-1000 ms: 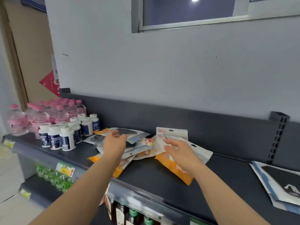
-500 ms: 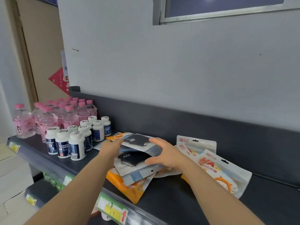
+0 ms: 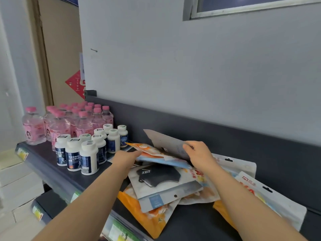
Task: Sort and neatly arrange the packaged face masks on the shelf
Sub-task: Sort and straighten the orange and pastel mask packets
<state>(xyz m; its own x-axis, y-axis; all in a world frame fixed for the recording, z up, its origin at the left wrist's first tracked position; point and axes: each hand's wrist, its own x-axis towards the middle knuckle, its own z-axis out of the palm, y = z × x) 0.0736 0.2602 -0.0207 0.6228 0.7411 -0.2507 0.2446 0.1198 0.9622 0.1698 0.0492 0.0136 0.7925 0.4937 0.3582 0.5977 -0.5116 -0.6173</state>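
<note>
My right grip (image 3: 201,153) is clenched on the upper edge of a flat, pale grey mask pack (image 3: 165,141), fingers curled over it. Half a second ago this grip lay flat on top of the pile. Now it has peeled that pack up, so it stands tilted with its plain back towards me, clear of the packs beneath.

My left grip (image 3: 126,158) has slid from the pile's left edge to the orange-and-white pouch (image 3: 147,148) on top. Its fingertips meet the pouch's near edge, but I cannot tell whether they pinch it or only steady it.

The rest of the face masks are still a loose heap on the dark grey shelf (image 3: 191,225):
- A light blue pack (image 3: 166,161) lies under the orange-and-white one.
- A clear pouch with a black mask inside (image 3: 159,176) lies askew below that.
- An orange pouch (image 3: 147,220) pokes over the shelf's front edge.
- White pouches with red lettering (image 3: 271,202) are fanned out to the right.

White pill bottles with dark blue labels (image 3: 88,157) stand just beside the heap on the left.

I judge that sorting has only begun. One pack is separated, and the others still need grouping by kind and squaring up.
</note>
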